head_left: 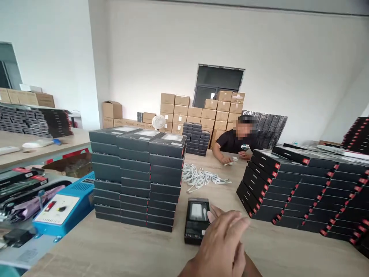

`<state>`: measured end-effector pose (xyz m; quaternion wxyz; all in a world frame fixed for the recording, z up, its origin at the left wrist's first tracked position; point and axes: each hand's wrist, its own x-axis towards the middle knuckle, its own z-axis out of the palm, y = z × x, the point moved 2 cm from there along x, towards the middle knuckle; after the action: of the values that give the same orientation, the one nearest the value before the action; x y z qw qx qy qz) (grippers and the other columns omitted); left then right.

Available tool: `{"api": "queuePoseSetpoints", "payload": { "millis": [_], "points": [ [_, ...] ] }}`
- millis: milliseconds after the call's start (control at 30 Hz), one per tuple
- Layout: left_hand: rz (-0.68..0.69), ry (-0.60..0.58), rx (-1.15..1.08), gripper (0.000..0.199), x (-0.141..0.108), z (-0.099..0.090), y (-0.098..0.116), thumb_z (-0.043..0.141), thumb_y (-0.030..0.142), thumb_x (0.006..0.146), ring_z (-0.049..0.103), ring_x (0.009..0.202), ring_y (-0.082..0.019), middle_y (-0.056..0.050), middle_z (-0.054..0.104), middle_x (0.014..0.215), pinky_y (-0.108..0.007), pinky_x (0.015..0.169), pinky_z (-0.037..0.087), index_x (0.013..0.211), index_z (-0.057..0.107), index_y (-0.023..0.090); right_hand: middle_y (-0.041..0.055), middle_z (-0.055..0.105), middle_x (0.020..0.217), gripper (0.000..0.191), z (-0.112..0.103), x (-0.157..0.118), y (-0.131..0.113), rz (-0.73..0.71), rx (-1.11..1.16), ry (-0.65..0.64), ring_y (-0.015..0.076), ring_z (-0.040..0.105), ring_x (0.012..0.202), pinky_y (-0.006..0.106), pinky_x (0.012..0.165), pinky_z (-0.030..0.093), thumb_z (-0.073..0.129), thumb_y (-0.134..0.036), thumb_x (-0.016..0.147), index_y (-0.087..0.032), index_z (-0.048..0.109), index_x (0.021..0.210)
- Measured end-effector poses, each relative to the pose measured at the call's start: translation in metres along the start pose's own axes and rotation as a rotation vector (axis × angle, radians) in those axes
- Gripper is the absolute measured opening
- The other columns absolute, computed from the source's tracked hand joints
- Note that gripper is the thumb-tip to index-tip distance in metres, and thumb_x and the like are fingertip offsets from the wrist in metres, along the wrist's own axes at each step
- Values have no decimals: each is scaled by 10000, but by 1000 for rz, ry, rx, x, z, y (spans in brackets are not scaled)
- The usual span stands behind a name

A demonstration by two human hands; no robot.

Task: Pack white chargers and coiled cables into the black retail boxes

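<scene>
A black retail box (196, 221) with a clear window showing a white item lies flat on the light wooden table (115, 250). My left hand (220, 240) is just right of it, blurred, one fingertip at or very near the box's right edge. It holds nothing. Partly behind it, my right hand (239, 259) is mostly hidden, so its fingers cannot be made out. A tangle of white cables (200, 177) lies farther up the table, beyond the box.
Tall stacks of black boxes (135, 184) stand to the left and more (305, 192) to the right. A blue device with a red switch (65, 204) sits at the left. A seated co-worker (238, 142) handles something small across the table, before stacked cardboard cartons (201, 115).
</scene>
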<state>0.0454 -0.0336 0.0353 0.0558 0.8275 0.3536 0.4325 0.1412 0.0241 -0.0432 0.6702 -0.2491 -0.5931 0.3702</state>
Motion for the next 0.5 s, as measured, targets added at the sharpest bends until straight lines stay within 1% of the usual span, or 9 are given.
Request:
{"api": "queuePoseSetpoints", "payload": {
  "millis": [33,100,200,267,333,400,467,500],
  "points": [
    [13,-16,-3,722,0,0,3,516,103,780,482,1354,-258,-118,496,1467,-432,1103,442,1464,349,259,133,607,1283,791,8,-8,-1,-6,43,43,364,622,1163,515,949,519,300,-747,856,-293,454,1485],
    [19,-25,-26,699,1,-1,5,504,116,787,514,1315,-250,-110,518,1444,-418,1090,449,1455,356,260,127,537,1350,781,24,-19,-4,-23,117,145,366,498,1327,535,1022,464,162,-702,895,-297,347,1537],
    [21,-32,-49,689,2,-5,5,493,114,771,543,1272,-249,-106,553,1399,-425,1080,448,1435,374,252,98,497,1356,699,43,-21,-15,-23,147,245,334,246,1492,561,1112,349,46,-603,938,-346,299,1537],
    [25,-45,-53,674,3,-5,4,482,105,767,552,1255,-254,-110,563,1378,-438,1071,450,1422,391,238,76,476,1371,667,55,-17,-25,-18,129,274,300,150,1523,555,1140,300,0,-537,956,-366,297,1528],
    [18,-55,-58,660,2,-5,2,478,103,770,554,1251,-264,-116,557,1380,-449,1056,459,1414,404,225,71,445,1406,663,70,-14,-35,-29,123,297,287,132,1527,543,1143,302,-1,-512,961,-351,306,1526],
    [-5,-47,-69,660,2,-3,-1,486,106,765,556,1245,-269,-115,553,1381,-452,1044,467,1411,414,220,68,417,1433,675,83,-12,-39,-64,164,347,289,160,1519,537,1126,343,17,-533,955,-334,336,1516],
    [-58,-23,-73,649,3,-1,-6,492,105,759,565,1224,-266,-105,565,1362,-458,1048,458,1393,435,225,81,436,1415,672,87,-11,-33,-81,197,366,306,247,1489,532,1096,395,93,-568,946,-311,407,1482],
    [-94,-6,-75,629,4,-1,-10,492,102,758,572,1206,-260,-100,576,1344,-450,1044,459,1374,455,227,95,474,1383,649,84,-9,-27,-66,165,311,316,319,1454,521,1077,422,172,-576,940,-295,458,1451]
  ]
}}
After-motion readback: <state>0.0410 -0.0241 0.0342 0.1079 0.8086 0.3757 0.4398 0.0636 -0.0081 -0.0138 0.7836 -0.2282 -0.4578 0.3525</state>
